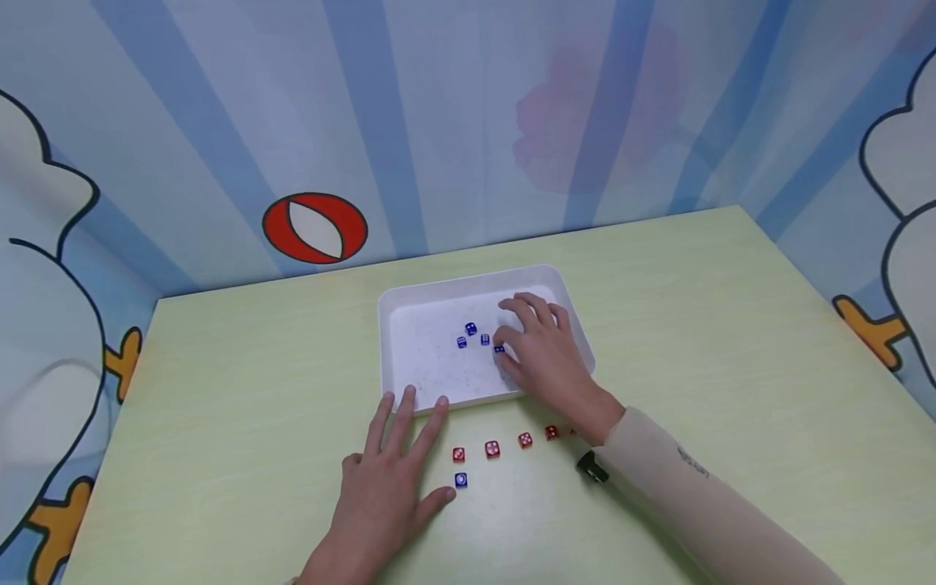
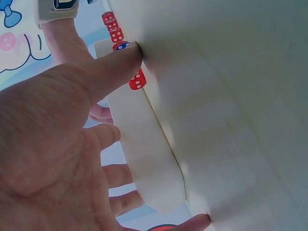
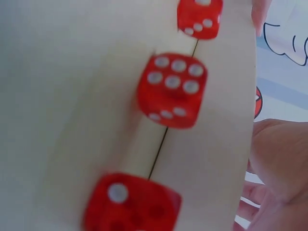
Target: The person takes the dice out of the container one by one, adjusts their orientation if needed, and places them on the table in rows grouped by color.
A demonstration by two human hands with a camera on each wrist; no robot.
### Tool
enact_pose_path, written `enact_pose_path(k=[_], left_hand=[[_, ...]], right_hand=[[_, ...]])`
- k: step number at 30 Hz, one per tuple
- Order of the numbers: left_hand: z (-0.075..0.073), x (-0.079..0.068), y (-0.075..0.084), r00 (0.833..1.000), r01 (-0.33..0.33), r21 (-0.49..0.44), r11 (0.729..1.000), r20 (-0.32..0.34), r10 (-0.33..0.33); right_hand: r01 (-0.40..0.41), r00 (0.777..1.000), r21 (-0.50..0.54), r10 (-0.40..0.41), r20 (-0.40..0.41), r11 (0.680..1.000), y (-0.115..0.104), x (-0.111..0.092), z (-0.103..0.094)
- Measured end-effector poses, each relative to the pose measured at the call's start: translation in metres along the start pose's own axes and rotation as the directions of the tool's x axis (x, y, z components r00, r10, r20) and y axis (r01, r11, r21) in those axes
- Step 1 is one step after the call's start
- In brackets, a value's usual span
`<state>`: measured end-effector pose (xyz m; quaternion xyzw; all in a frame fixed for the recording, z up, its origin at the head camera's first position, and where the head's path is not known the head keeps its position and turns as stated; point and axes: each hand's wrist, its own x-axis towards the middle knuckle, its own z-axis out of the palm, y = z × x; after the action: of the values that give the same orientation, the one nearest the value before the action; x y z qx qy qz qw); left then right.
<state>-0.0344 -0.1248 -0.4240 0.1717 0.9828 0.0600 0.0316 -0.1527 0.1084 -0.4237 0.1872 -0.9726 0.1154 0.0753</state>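
A white tray (image 1: 420,366) on the table holds several small blue dice (image 1: 471,329). My right hand (image 1: 548,366) reaches in over the tray's right side; its thumb and index finger pinch a blue die (image 1: 499,349), the other fingers bent above. My left hand (image 1: 383,487) lies spread on the table, fingertips at the tray's near rim. Beside the left thumb sits a single blue die (image 1: 461,480), just in front of a red die (image 1: 458,455). The left wrist view shows that thumb partly covering the blue die (image 2: 123,46). The right hand's fingertips are outside the right wrist view.
Several red dice (image 1: 492,448) form a row between the tray and the person, its right end hidden by the right wrist. Large red dice (image 3: 173,91) fill the right wrist view. A printed blue wall (image 1: 475,122) bounds the pale green table (image 1: 263,390) behind.
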Motion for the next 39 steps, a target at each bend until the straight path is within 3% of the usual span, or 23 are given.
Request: enact_pose_path(k=[5, 11, 15, 24, 33, 39], left_hand=[[0.0, 0.001, 0.0, 1.0, -0.005, -0.001, 1.0, -0.01, 0.005], [-0.002, 0.002, 0.0, 1.0, -0.006, -0.003, 1.0, -0.011, 0.006], [-0.001, 0.002, 0.001, 1.0, -0.007, -0.011, 1.0, -0.005, 0.007], [0.0, -0.001, -0.001, 1.0, -0.003, -0.002, 1.0, -0.027, 0.003], [0.001, 0.0, -0.001, 1.0, 0.007, -0.016, 1.0, -0.023, -0.007], [0.001, 0.0, 0.001, 1.0, -0.003, -0.024, 1.0, -0.024, 0.002]], right_hand=[[0.063, 0.993, 0.023, -0.061, -0.1, 0.998, -0.001, -0.012, -0.006], [0.191, 0.945, 0.057, -0.168, -0.279, 0.98, 0.001, -0.034, -0.011], [0.27, 0.924, 0.104, -0.227, -0.306, 0.957, -0.004, -0.051, -0.011], [0.416, 0.903, 0.153, -0.389, -0.181, 0.896, -0.018, -0.08, -0.005], [0.456, 0.89, 0.053, -0.453, -0.058, 0.889, -0.023, -0.09, -0.002], [0.44, 0.897, 0.085, -0.441, -0.003, 0.894, -0.023, -0.092, -0.002]])
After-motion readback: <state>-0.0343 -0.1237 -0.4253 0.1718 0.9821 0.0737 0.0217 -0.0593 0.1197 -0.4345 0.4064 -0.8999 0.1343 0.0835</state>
